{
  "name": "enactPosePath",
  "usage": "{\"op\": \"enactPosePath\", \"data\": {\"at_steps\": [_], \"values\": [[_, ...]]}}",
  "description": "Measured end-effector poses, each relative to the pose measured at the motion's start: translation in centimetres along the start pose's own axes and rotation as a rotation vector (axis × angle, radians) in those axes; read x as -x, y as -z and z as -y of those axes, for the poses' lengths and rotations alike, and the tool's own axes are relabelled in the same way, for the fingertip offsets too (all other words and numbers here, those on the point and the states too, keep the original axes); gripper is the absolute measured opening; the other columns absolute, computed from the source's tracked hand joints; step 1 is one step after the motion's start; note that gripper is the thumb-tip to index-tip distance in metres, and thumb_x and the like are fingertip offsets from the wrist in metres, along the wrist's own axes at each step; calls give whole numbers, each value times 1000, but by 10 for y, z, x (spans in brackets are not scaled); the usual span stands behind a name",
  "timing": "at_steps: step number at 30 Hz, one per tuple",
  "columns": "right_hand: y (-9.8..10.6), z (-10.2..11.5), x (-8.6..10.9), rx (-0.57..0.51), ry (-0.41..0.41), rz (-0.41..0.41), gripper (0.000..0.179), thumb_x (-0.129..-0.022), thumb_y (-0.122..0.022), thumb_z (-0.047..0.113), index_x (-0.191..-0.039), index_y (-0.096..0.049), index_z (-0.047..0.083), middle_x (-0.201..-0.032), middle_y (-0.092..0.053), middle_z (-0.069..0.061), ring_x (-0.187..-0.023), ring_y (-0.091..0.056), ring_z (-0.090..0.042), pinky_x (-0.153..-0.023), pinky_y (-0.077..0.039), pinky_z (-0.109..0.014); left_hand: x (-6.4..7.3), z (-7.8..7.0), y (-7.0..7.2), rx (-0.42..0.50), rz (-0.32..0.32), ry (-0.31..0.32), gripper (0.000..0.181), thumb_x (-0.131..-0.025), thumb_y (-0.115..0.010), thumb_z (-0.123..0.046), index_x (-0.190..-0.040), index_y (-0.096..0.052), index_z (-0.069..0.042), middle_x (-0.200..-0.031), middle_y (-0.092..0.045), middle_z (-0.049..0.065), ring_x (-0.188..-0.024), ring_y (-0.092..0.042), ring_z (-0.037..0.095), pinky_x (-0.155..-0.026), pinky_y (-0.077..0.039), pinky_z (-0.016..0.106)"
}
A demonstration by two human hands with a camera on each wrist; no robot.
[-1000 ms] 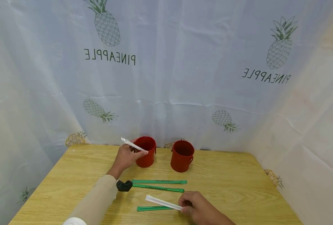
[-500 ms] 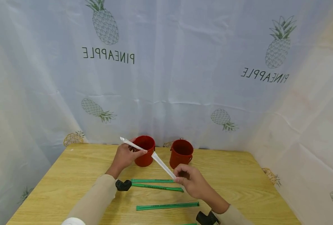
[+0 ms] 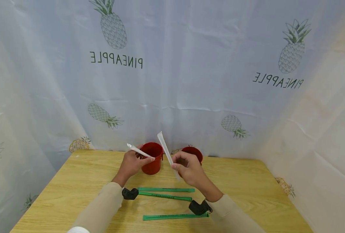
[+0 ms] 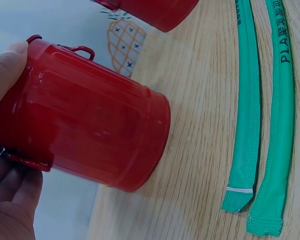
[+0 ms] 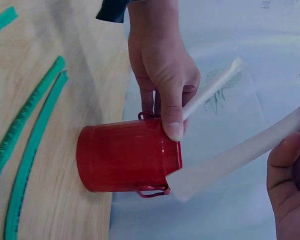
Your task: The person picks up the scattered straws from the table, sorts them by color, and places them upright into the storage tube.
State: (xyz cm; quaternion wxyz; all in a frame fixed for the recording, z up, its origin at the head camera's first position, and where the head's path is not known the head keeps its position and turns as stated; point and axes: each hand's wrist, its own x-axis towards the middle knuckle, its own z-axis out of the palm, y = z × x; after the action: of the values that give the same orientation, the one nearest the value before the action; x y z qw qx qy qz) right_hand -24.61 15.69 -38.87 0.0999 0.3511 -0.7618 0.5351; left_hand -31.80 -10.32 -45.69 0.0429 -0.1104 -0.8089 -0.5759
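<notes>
My left hand (image 3: 131, 164) grips the left red bucket (image 3: 151, 167) at its rim, thumb on the near side and fingers by a handle. A white paper-wrapped straw (image 3: 135, 149) slants out of that bucket's mouth beside the thumb; its lower part is hidden. My right hand (image 3: 191, 169) pinches another white paper-wrapped straw (image 3: 165, 148) near its lower part, raised above the table between the buckets. In the right wrist view, the far end of this straw (image 5: 230, 160) appears against the bucket's rim; whether they touch I cannot tell.
A second red bucket (image 3: 196, 152) stands to the right, partly behind my right hand. Green-wrapped straws (image 3: 166, 189) lie on the wooden table (image 3: 239, 194): two close together, one nearer (image 3: 172, 216). A pineapple-print curtain (image 3: 172, 84) hangs behind.
My right hand has lifted the white straw from the near table, up and forward to beside the left bucket, tilting it more upright. The left hand keeps its grip on the bucket.
</notes>
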Motion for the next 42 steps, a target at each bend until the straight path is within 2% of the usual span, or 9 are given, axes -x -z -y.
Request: {"op": "enactPosePath", "data": {"at_steps": [5, 9, 15, 22, 25, 29, 36, 39, 42], "values": [[-6, 0, -18, 22, -26, -36, 7, -98, -69, 3, -97, -67, -3, -93, -68, -20, -83, -63, -10, -78, -59, -24, 0, 1, -1, -4, -2, -17, 70, -87, -87, -32, -146, -58, -8, -143, -65, 12, -126, -65, 33, -98, -62, 44], [-12, 3, -33, -2, -74, -36, 4, -98, -68, 0, -98, -66, -4, -96, -67, -21, -87, -67, -20, -82, -59, -25, 0, 1, -1, -3, -1, -31, 68, -86, -87, -32, -145, -60, -9, -142, -66, 11, -125, -65, 32, -100, -61, 45], [-23, 1, -56, 0, -105, -49, 9, -101, -65, 4, -103, -64, -5, -100, -65, -20, -89, -68, -22, -82, -60, -24, 0, 2, 0, -8, -6, -32, 66, -87, -86, -31, -144, -60, -9, -140, -67, 13, -123, -66, 32, -99, -61, 47], [-36, -11, -78, 42, -41, -57, 7, -103, -63, 4, -105, -61, -3, -100, -62, -20, -83, -65, -43, -72, -56, -22, 0, 1, 0, -3, 3, -27, 63, -88, -86, -30, -143, -62, -11, -138, -69, 10, -122, -66, 29, -100, -61, 45], [-42, -18, -84, 102, -38, -63, 4, -101, -64, 2, -103, -61, -1, -100, -65, -19, -86, -68, -39, -74, -57, -22, -1, 1, -1, 1, 3, -31, 61, -88, -86, -29, -142, -63, -13, -136, -70, 8, -120, -66, 27, -100, -61, 44], [-51, -28, -87, 194, -48, -33, 3, -100, -65, 1, -103, -65, 0, -98, -69, -16, -88, -70, -30, -77, -59, -22, -1, 2, -1, -8, -5, -50, 57, -88, -85, -30, -140, -65, -17, -131, -73, 6, -114, -67, 26, -96, -62, 42], [-60, -44, -79, 237, -92, 88, 4, -100, -65, 1, -104, -64, 2, -97, -70, -14, -78, -66, -23, -68, -59, -21, -2, 3, -2, -80, -25, -67, 51, -90, -84, -29, -138, -67, -22, -123, -75, 6, -111, -69, 27, -93, -62, 40], [-61, -49, -75, 335, -92, 118, 4, -100, -67, 4, -104, -67, 3, -98, -70, -12, -81, -65, -20, -72, -59, -23, -2, 2, -1, -80, -33, -60, 41, -90, -83, -25, -129, -71, -19, -120, -75, 7, -116, -69, 29, -98, -61, 44], [-60, -52, -69, 445, -64, 126, 10, -100, -69, 8, -108, -70, 3, -106, -71, -11, -92, -65, -22, -82, -61, -31, -2, 1, 0, -82, -27, -57, 43, -90, -83, -26, -130, -70, -15, -125, -74, 8, -117, -68, 29, -98, -62, 44]]}}
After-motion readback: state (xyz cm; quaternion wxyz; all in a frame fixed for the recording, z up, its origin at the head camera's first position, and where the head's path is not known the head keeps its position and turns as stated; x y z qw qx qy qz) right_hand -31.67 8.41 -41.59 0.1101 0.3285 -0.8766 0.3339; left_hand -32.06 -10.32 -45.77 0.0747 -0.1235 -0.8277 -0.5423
